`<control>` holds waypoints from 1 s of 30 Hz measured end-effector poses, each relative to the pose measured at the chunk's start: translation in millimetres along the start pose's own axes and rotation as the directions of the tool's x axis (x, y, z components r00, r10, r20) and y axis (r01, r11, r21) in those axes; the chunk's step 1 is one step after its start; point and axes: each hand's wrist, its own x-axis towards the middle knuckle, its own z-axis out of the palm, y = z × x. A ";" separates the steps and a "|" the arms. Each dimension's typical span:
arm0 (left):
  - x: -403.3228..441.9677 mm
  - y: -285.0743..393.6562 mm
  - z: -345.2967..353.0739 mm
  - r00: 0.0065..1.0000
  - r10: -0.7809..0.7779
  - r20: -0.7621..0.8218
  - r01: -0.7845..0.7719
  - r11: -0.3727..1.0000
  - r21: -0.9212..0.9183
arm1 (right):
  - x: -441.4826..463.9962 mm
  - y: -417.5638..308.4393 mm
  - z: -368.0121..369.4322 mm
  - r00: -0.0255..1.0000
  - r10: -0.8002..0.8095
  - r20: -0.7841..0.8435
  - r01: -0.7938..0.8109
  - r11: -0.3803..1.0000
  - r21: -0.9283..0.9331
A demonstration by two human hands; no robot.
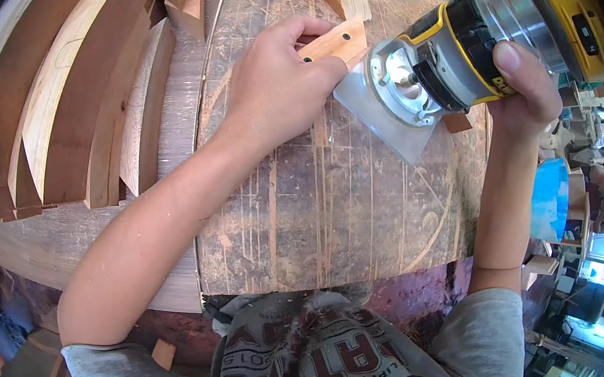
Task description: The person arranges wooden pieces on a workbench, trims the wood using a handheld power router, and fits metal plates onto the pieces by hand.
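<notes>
Left hand (pixel 279 82) holds wood (pixel 350 37), right hand (pixel 530 88) router (pixel 462 50); curved boards (pixel 61 91) nearby.

Boards (pixel 55 107) on workbench (pixel 307 226), at left; router (pixel 468 42) at right, base (pixel 391 137) beside wood piece (pixel 333 44) in left hand (pixel 278 84).

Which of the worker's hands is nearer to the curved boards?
Left. The left hand, on a small wooden piece, is to the right of the curved boards; the right hand, on the router, is farther right.
</notes>
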 end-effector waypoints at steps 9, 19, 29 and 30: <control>-0.8 -1.1 0.2 1.000 0.016 0.008 -0.016 1.000 -0.022 | 4.8 1.5 -2.1 0.997 -0.054 0.049 0.053 0.998 0.013; -0.6 -0.7 0.9 1.000 0.008 0.000 -0.008 1.000 0.015 | 0.9 14.9 -4.4 0.999 -0.028 -0.026 0.032 0.984 0.175; -1.3 1.4 1.4 1.000 -0.022 0.001 0.022 1.000 -0.011 | 6.1 -3.2 12.1 0.989 -0.116 0.088 0.083 0.947 0.309; -1.9 2.2 1.1 1.000 -0.017 0.002 0.017 1.000 -0.018 | 6.1 -3.2 12.5 0.990 -0.117 0.084 0.086 0.948 0.306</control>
